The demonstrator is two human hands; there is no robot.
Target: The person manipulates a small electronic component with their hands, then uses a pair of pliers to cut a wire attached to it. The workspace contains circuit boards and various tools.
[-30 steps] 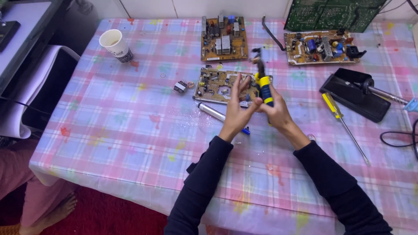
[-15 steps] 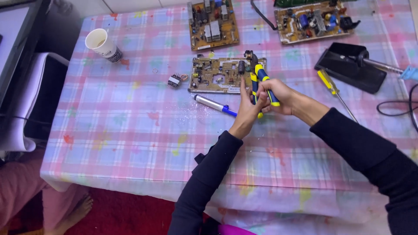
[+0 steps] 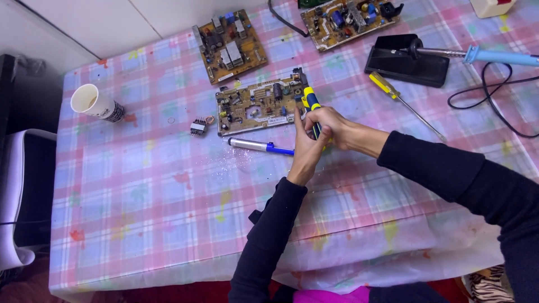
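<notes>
Yellow-and-blue pliers point(image 3: 310, 104) clenched in my right hand point(image 3: 328, 120), left hand point(image 3: 306, 148) pinching the handles too; nose sits on the brown circuit board point(image 3: 259, 104) on the surface. I judge a slip could gouge components or nick fingers.

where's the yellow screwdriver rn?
Head view, right half of the table: the yellow screwdriver lies loose just below the black iron stand, right of the hands and pliers, untouched.
</notes>
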